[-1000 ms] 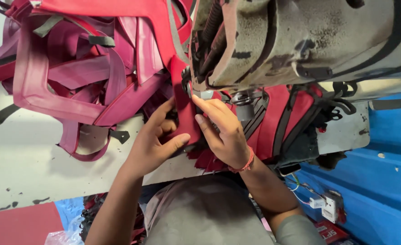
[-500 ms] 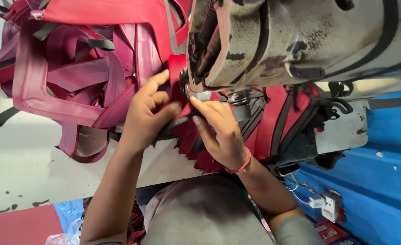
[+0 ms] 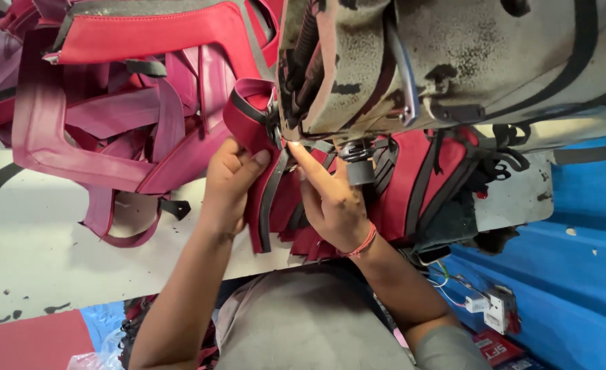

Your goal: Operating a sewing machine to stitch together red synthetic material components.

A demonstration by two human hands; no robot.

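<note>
1. A grimy sewing machine [image 3: 454, 62] looms just above both hands.
2. A heap of red and maroon strap pieces [image 3: 111, 116] lies on the pale worktop [image 3: 42, 267], left of the grip.
3. The red strap [image 3: 251, 116] curls under the machine's needle.
4. Left hand [image 3: 227, 181]: grip pinching the strap.
5. Right hand [image 3: 334, 202]: fingers spread, forefinger pressing the strap beside the needle.

Left of the fingers [image 3: 262, 159]: a heap of straps [image 3: 104, 130] lying on the desk [image 3: 42, 267].
At the fingers: a folded strap piece [image 3: 248, 116], under the sewing machine [image 3: 454, 62].
Right of the fingers: more strap pieces [image 3: 419, 185] below the machine.
</note>
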